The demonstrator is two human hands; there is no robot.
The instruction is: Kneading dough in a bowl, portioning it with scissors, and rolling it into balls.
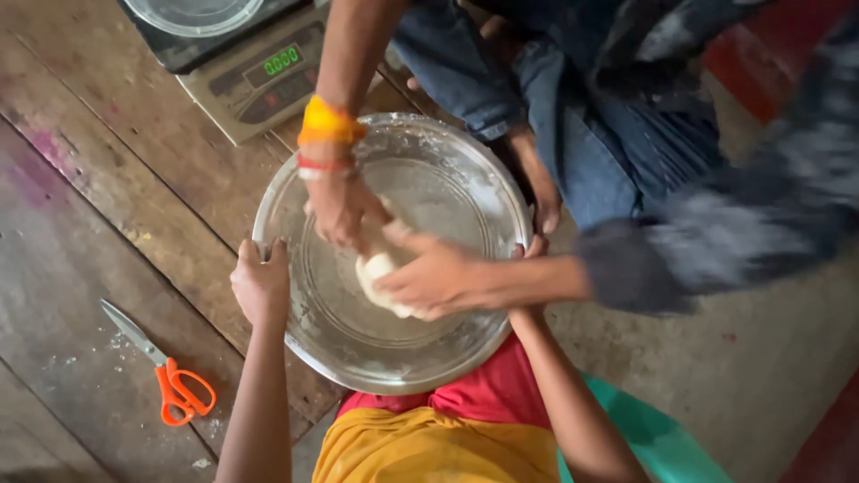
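Well out to the left of the left hand [260, 284], a pair of scissors with orange handles [165, 370] is seen lying on the wooden floor [80, 224], blades pointing up and away to the left.

The left hand is closed over the near-left rim of a round metal tray [447, 353], fingers curled over the edge and gripping it. The tray is dusted with flour.

Up and to the right of the left hand, beyond the tray, a digital scale [259, 76] with a green lit display is noted, a clear bowl [192, 13] set on its platform.

Inside the tray, between the two hands and nearer the right one, a lump of pale dough [380, 273] is worked by another person's two hands [344, 210], one wrist bound with yellow and red thread. No long axis can be made out in the dough.

The right hand [530, 250] is held at the tray's right rim, mostly hidden by the other person's forearm; its grip cannot be told.
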